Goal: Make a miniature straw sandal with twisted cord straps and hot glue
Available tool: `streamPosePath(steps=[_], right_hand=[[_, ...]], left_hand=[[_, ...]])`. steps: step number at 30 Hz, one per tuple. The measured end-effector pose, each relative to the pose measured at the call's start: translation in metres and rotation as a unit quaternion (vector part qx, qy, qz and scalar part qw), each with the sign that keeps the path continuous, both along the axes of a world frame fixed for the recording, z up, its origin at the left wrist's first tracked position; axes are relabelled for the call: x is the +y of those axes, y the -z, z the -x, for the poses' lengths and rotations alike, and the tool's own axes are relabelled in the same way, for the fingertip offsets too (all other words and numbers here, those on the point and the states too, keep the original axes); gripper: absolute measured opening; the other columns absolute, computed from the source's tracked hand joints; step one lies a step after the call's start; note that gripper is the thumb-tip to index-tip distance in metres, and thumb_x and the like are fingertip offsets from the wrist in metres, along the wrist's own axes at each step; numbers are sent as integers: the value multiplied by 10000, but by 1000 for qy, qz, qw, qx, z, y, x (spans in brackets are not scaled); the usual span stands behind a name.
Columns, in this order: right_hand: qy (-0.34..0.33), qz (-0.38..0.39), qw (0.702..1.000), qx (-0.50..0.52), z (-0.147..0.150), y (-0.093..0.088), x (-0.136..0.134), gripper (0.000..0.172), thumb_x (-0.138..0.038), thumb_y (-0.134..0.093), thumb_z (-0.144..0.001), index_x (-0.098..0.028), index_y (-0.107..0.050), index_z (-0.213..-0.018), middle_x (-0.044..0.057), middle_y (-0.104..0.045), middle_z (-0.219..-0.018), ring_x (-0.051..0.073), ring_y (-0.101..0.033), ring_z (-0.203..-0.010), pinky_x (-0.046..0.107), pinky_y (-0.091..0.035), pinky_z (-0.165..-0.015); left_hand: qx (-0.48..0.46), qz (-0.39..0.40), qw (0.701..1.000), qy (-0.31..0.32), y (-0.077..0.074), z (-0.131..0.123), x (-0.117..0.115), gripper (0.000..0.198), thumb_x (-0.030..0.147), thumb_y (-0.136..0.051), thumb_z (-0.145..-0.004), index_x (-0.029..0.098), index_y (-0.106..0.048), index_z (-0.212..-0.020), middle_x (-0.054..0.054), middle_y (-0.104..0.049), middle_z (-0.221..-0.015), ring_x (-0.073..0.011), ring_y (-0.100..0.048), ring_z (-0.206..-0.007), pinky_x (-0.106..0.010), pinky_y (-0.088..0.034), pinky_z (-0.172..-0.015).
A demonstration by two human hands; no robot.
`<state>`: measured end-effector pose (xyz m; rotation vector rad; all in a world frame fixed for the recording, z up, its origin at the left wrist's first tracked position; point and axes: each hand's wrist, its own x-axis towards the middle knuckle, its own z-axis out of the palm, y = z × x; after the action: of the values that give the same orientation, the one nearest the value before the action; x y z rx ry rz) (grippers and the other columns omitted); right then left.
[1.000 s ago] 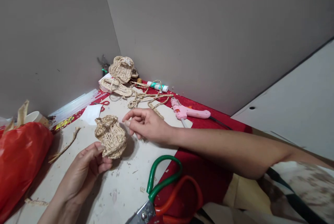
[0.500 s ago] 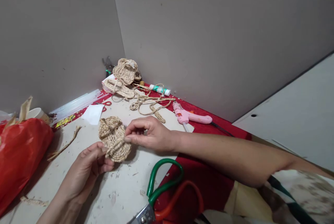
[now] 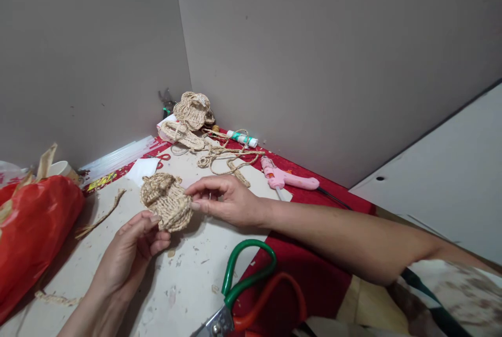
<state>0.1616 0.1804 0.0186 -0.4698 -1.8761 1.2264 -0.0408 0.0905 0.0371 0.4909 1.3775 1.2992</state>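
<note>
A small slipper-like piece of braided straw (image 3: 168,202) is held just above the pale work board. My left hand (image 3: 135,245) pinches its near left edge between thumb and fingers. On its right edge, the thumb and forefinger of my right hand (image 3: 225,201) are closed. Large scissors (image 3: 251,279) with one green and one red handle lie nearest to me, below my right forearm; their blades run out of view. Beyond my hands, more braided straw pieces (image 3: 192,110) are piled in the corner, with a loose straw cord (image 3: 227,158) trailing from them.
A pink glue gun (image 3: 288,176) lies right of the board (image 3: 188,279) on red cloth (image 3: 314,264). Clear glue sticks (image 3: 117,158), small red-handled scissors (image 3: 164,157) and white paper (image 3: 142,169) lie behind. A red plastic bag (image 3: 43,227) stands left. Grey walls (image 3: 314,54) close off the back.
The straw piece has tipped and shifted slightly left, so its opening shows at a different angle. Both hands keep hold of its edges. The whole view has shifted a little.
</note>
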Motion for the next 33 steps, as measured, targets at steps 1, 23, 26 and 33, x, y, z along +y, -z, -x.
streamPosePath(steps=[1, 23, 26, 33], right_hand=[[4, -4, 1000, 0, 0, 1, 0, 257, -295, -688, -847, -136, -706, -1049, 31, -690, -838, 93, -563, -680, 224, -464, -608], [30, -506, 853, -125, -9, -3, 5, 282, -431, -611, -951, -210, -713, -1093, 73, -663, -1037, 172, -562, -981, 330, -406, -871], [7, -522, 843, -127, -4, 2, 4, 225, -396, -592, -969, -219, -720, -1027, 28, -658, -871, 147, -554, -846, 323, -362, -817], [-13, -501, 849, -167, 2, 9, -3, 241, -387, -558, -989, -188, -692, -966, 18, -624, -791, 142, -540, -783, 334, -331, -802]], left_hand=[[-4, 3, 1000, -4, -1, 0, 0, 119, 109, -730, -682, 162, -644, -744, 8, -653, -644, -119, -643, -503, -223, -567, -518], [30, -23, 998, 44, 5, -15, -7, 314, 262, -901, -545, 164, -625, -659, 5, -648, -585, -134, -636, -520, -233, -553, -556], [40, -28, 998, 49, 8, -20, -8, 327, 282, -904, -539, 176, -623, -669, 10, -650, -574, -129, -637, -529, -213, -527, -567], [51, -36, 997, 47, 16, -26, -11, 361, 338, -914, -541, 181, -626, -694, 25, -639, -574, -126, -630, -547, -226, -539, -600]])
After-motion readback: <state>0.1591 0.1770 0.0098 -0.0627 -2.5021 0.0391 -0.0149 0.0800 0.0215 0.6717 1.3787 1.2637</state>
